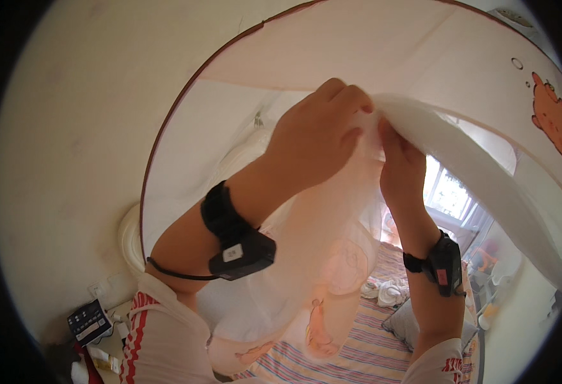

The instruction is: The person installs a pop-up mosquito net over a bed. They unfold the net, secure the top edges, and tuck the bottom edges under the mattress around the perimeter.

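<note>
A white mesh bed canopy [383, 57] with a dark red curved frame edge arches over a bed. Both my hands are raised in front of me at the canopy's gathered white netting flap [479, 173]. My left hand [316, 141] is closed around the bunched netting near its top. My right hand [401, 168] pinches the same netting just to the right, fingers up against the left hand. Each wrist wears a black strap with a small device. An orange cartoon animal print [553, 118] shows on the canopy at right.
Below lies a striped bed sheet [364, 352] with a crumpled white cloth [386, 291] on it. A bright window [450, 192] is behind the netting. A cream wall [70, 160] fills the left, with a dark box [89, 321] and clutter at lower left.
</note>
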